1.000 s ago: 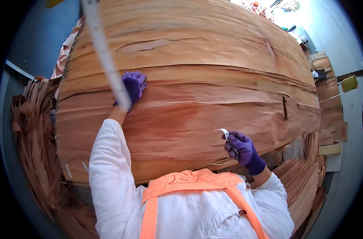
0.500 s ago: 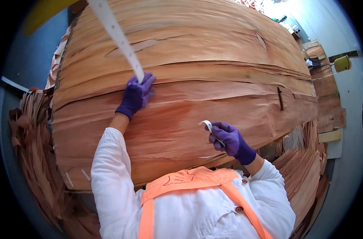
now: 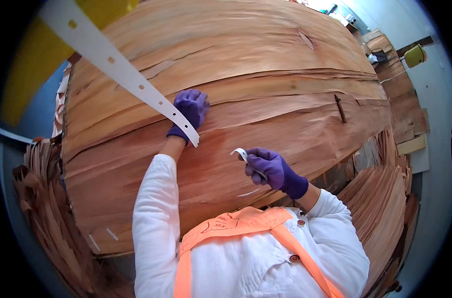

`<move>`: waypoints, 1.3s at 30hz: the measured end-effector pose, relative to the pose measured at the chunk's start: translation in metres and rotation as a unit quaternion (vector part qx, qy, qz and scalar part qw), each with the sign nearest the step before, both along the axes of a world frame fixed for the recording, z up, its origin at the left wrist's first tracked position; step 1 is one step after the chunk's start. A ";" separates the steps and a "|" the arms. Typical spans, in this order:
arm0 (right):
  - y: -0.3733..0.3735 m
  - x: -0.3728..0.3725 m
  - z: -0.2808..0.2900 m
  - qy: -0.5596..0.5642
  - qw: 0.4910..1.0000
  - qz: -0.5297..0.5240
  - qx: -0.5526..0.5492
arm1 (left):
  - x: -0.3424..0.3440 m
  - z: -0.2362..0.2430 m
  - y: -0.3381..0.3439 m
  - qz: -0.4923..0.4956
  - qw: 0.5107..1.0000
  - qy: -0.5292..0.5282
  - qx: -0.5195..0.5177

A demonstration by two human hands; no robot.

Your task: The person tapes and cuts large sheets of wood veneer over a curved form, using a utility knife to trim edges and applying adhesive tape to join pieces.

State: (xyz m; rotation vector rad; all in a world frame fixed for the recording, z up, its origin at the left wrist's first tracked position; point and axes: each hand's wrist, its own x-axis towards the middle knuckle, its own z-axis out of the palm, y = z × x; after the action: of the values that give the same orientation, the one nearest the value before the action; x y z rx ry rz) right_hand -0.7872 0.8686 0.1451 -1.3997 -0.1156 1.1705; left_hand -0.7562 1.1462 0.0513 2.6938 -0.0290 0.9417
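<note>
My left hand point(image 3: 190, 111), in a purple glove, rests on a large sheet of reddish wood veneer point(image 3: 265, 119), fingers stretched and side by side. A long white perforated tape point(image 3: 141, 87) hangs down from the upper left. It passes in front of my left hand and wrist, and its loose end curls close above the wrist. My right hand point(image 3: 270, 169), also gloved, is closed around a short curled piece of perforated tape point(image 3: 240, 152), held above the veneer's near side. Farther right, a dark slender tool point(image 3: 340, 108) lies on the sheet.
Several long splits and a hole mark the veneer. Two short white strips point(image 3: 94, 242) sit at its near left corner. Loose veneer scraps point(image 3: 47, 208) hang at the left; more veneer point(image 3: 367, 203) lies at the right. A blurred yellow object point(image 3: 32, 69) fills the upper left, close to me.
My left hand has come off the tape's end and moved right onto the veneer. The tape's free end now hangs nearer me, over the wrist. My right hand still holds its short piece.
</note>
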 end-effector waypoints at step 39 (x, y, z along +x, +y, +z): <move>0.028 0.049 -0.017 0.050 0.987 -0.112 0.103 | -0.017 -0.032 -0.011 0.004 0.975 0.190 0.112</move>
State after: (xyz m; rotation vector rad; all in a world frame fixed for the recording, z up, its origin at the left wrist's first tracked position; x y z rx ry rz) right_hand -0.7383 0.8965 0.1276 -1.1386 -0.0077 1.0094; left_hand -0.7732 1.1350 0.0191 3.0378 -0.0483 0.4318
